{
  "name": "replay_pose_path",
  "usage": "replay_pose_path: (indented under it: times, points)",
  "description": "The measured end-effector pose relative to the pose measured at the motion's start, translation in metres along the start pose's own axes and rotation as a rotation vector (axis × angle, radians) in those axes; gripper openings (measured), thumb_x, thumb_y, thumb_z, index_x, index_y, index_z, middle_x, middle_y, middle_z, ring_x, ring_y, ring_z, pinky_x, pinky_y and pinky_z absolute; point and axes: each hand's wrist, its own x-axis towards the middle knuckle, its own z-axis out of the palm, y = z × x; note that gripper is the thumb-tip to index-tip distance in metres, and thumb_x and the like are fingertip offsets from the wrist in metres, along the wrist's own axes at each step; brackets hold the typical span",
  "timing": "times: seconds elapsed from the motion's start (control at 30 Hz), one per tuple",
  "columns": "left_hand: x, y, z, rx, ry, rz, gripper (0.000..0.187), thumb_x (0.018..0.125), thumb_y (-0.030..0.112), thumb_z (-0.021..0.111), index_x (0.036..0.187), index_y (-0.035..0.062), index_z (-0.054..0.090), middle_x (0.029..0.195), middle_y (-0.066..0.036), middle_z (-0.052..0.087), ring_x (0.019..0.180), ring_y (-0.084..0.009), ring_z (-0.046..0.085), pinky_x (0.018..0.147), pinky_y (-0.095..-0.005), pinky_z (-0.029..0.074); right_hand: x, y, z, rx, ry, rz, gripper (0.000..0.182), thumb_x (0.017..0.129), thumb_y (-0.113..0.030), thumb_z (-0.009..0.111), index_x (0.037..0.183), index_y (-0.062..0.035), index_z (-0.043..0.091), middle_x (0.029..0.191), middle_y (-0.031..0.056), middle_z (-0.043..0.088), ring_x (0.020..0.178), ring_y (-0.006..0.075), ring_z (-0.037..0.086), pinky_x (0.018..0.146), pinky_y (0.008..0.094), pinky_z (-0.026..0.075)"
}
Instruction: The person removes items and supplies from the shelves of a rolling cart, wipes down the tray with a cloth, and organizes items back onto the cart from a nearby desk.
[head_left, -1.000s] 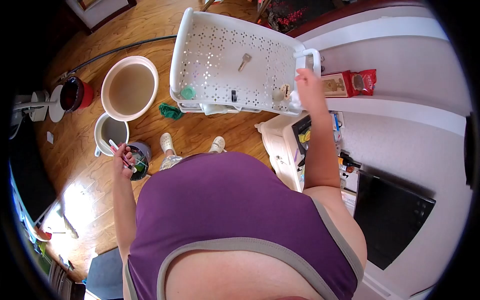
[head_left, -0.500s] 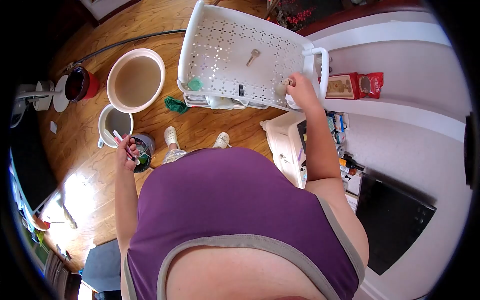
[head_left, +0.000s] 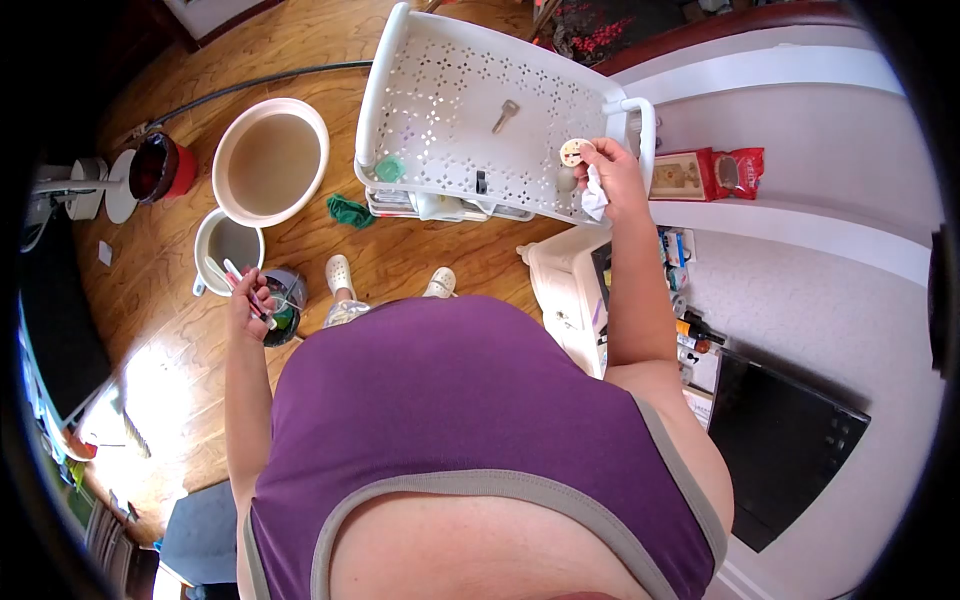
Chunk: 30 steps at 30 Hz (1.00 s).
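My right hand (head_left: 618, 178) is over the near right part of a white perforated basket (head_left: 450, 110). It pinches a round cream-coloured disc (head_left: 573, 152) with dark marks, and a crumpled white tissue (head_left: 594, 196) hangs below the fingers. Close by in the basket is a greyish round thing (head_left: 566, 180). Farther in lie a key-shaped thing (head_left: 505, 116) and a green translucent piece (head_left: 389, 169). On the left, my left hand (head_left: 250, 302) is closed around several slim white and pink sticks (head_left: 232, 270), held above a dark bin (head_left: 287, 300).
A large pinkish basin (head_left: 322, 175) and a smaller white bucket (head_left: 203, 240), both with murky water, stand on the wooden floor. Near them lies a green cloth (head_left: 350, 211). A white cabinet (head_left: 560, 275) and a ledge with red packets (head_left: 738, 172) are at the right.
My right hand has lifted slightly out of the basket's corner, and the round disc and tissue now show in its fingers. My left hand has hardly moved.
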Motion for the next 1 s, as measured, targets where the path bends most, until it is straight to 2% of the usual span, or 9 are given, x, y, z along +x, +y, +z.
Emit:
replay_pose_path:
  times: [0.03, 0.17, 0.33, 0.53, 0.67, 0.73, 0.87, 0.97, 1.0]
  points:
    - [0.0, 0.0, 0.0, 0.004, 0.005, 0.006, 0.02, 0.084, 0.014, 0.061, 0.102, 0.0135, 0.053, 0.072, -0.002, 0.057, 0.048, -0.0073, 0.047, 0.037, -0.0204, 0.039, -0.005, -0.008, 0.004, 0.16, -0.025, 0.092, 0.012, 0.083, -0.012, 0.064, 0.085, -0.0015, 0.059, 0.067, 0.005, 0.058, 0.053, 0.0105, 0.052, 0.046, 0.0232, 0.042]
    - [0.004, -0.002, -0.003, 0.015, 0.011, 0.016, 0.019, 0.084, 0.014, 0.061, 0.101, 0.0132, 0.053, 0.072, -0.003, 0.057, 0.047, -0.0075, 0.047, 0.037, -0.0198, 0.038, -0.01, -0.014, 0.013, 0.256, 0.034, 0.066, 0.016, 0.083, -0.014, 0.065, 0.091, -0.0015, 0.06, 0.065, 0.005, 0.058, 0.048, 0.0103, 0.052, 0.042, 0.0232, 0.042]
    - [0.004, -0.005, -0.003, 0.007, 0.019, 0.01, 0.017, 0.084, 0.014, 0.061, 0.099, 0.0126, 0.052, 0.071, -0.003, 0.056, 0.047, -0.0076, 0.045, 0.036, -0.02, 0.036, -0.016, -0.019, 0.015, 0.338, -0.053, -0.002, 0.016, 0.084, -0.013, 0.063, 0.094, -0.0002, 0.06, 0.065, 0.0057, 0.058, 0.047, 0.0101, 0.05, 0.042, 0.0231, 0.041]
    - [0.002, -0.005, 0.001, 0.004, 0.019, 0.014, 0.017, 0.084, 0.013, 0.061, 0.099, 0.0114, 0.052, 0.071, -0.003, 0.056, 0.047, -0.0075, 0.045, 0.037, -0.0203, 0.035, -0.031, -0.031, 0.028, 0.355, -0.087, -0.123, 0.017, 0.085, -0.011, 0.061, 0.097, 0.001, 0.059, 0.067, 0.007, 0.058, 0.05, 0.0118, 0.051, 0.043, 0.0221, 0.038]
    - [0.003, -0.005, 0.0, 0.006, 0.015, 0.009, 0.016, 0.084, 0.014, 0.061, 0.099, 0.0112, 0.053, 0.071, -0.003, 0.056, 0.047, -0.0074, 0.045, 0.037, -0.0201, 0.035, -0.033, -0.035, 0.029, 0.386, -0.13, -0.129, 0.018, 0.085, -0.011, 0.061, 0.097, 0.0007, 0.06, 0.067, 0.0072, 0.058, 0.052, 0.0115, 0.052, 0.044, 0.021, 0.038]
    - [0.006, -0.004, -0.004, 0.009, -0.003, -0.003, 0.018, 0.084, 0.014, 0.061, 0.1, 0.0131, 0.052, 0.071, -0.003, 0.056, 0.048, -0.0081, 0.046, 0.038, -0.021, 0.036, -0.032, -0.034, 0.024, 0.386, -0.264, -0.119, 0.017, 0.083, -0.009, 0.062, 0.098, 0.0004, 0.06, 0.07, 0.0075, 0.059, 0.053, 0.0107, 0.052, 0.045, 0.0205, 0.04]
    - [0.003, -0.004, -0.001, 0.018, 0.007, 0.007, 0.016, 0.084, 0.014, 0.061, 0.099, 0.0129, 0.053, 0.071, -0.002, 0.056, 0.047, -0.0071, 0.046, 0.037, -0.02, 0.036, -0.04, -0.04, 0.034, 0.324, -0.21, -0.099, 0.02, 0.082, -0.005, 0.061, 0.101, 0.0005, 0.06, 0.071, 0.0062, 0.059, 0.058, 0.0098, 0.053, 0.048, 0.0195, 0.041]
    - [0.0, -0.004, 0.001, 0.014, 0.004, 0.01, 0.016, 0.084, 0.014, 0.061, 0.098, 0.0134, 0.053, 0.071, -0.002, 0.056, 0.047, -0.0068, 0.045, 0.037, -0.02, 0.036, -0.049, -0.048, 0.044, 0.343, -0.137, -0.176, 0.023, 0.08, -0.002, 0.059, 0.103, 0.0003, 0.06, 0.073, 0.0051, 0.06, 0.062, 0.0092, 0.054, 0.05, 0.0191, 0.042]
    - [-0.001, -0.004, 0.002, 0.014, 0.005, 0.011, 0.016, 0.084, 0.014, 0.061, 0.098, 0.0134, 0.053, 0.071, -0.002, 0.056, 0.047, -0.0068, 0.045, 0.037, -0.02, 0.036, -0.05, -0.049, 0.043, 0.23, -0.149, -0.181, 0.025, 0.08, -0.001, 0.059, 0.106, -0.0002, 0.06, 0.073, 0.0043, 0.059, 0.064, 0.0087, 0.055, 0.052, 0.0189, 0.042]
